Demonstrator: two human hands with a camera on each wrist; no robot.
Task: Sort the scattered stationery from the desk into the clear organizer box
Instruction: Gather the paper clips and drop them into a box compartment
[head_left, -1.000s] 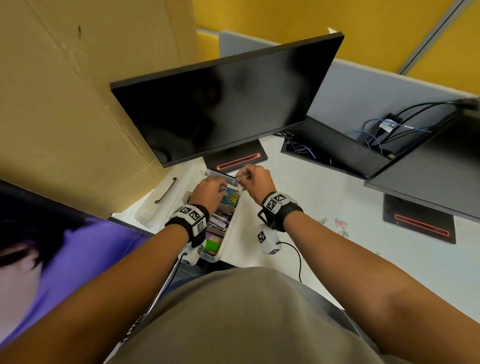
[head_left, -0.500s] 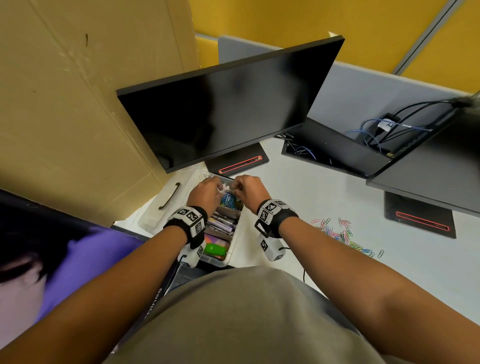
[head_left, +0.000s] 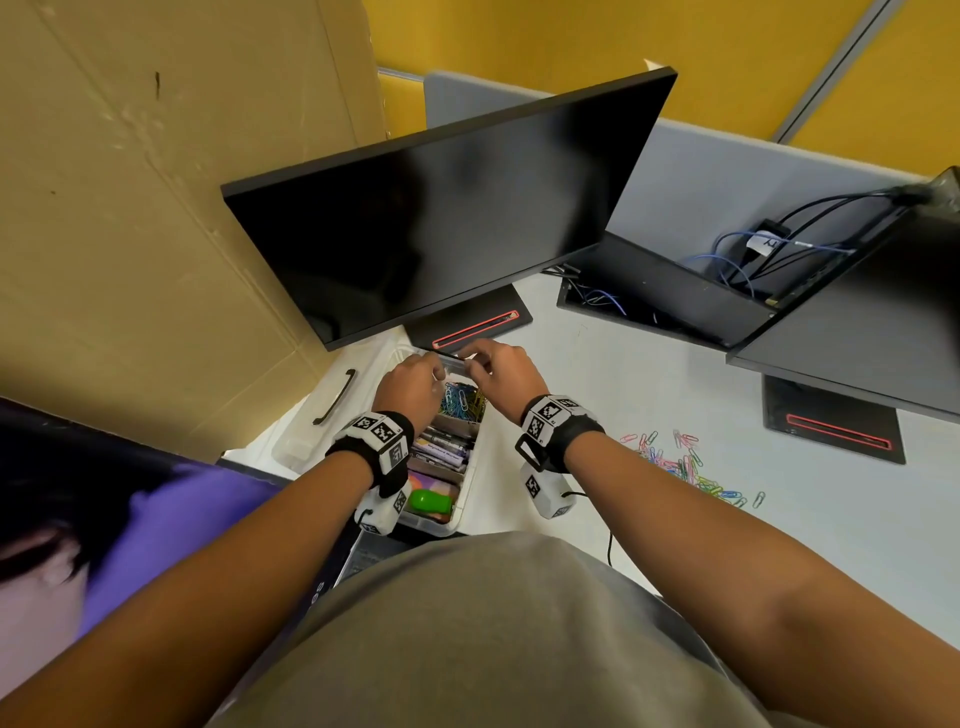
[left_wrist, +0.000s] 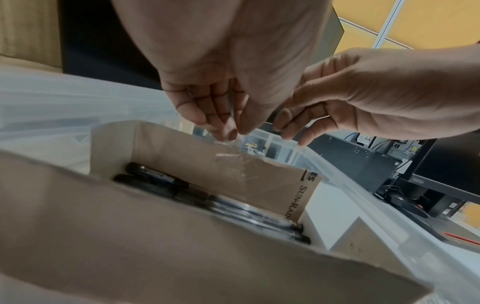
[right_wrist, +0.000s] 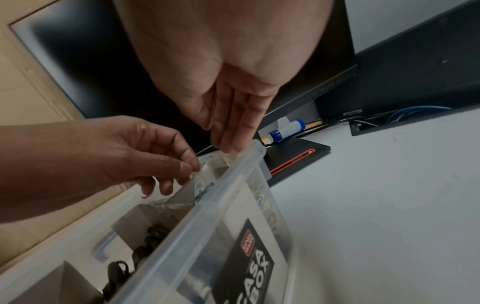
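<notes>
The clear organizer box (head_left: 466, 486) sits on the white desk in front of me, with cardboard dividers. It holds coloured paper clips (head_left: 461, 404), dark markers (head_left: 440, 448) and a green item (head_left: 429, 501). Both hands hover over its far end. My left hand (head_left: 415, 379) pinches one end of a small clear plastic packet (right_wrist: 205, 183) with a few clips inside. My right hand (head_left: 496, 371) pinches the other end by the box's far rim (right_wrist: 249, 150). The left wrist view shows the left fingertips (left_wrist: 226, 129) on the clear film (left_wrist: 233, 150). More coloured paper clips (head_left: 685, 467) lie scattered on the desk to the right.
The box's clear lid with a black handle (head_left: 332, 402) lies left of the box. A black monitor (head_left: 441, 228) and its base (head_left: 470, 322) stand just beyond the hands. A second monitor base (head_left: 836, 428) and cables (head_left: 748, 260) are at the right. A cardboard panel (head_left: 156, 208) stands at the left.
Both hands have shifted slightly toward the far end of the box and spread a little, with the clear packet now held between them.
</notes>
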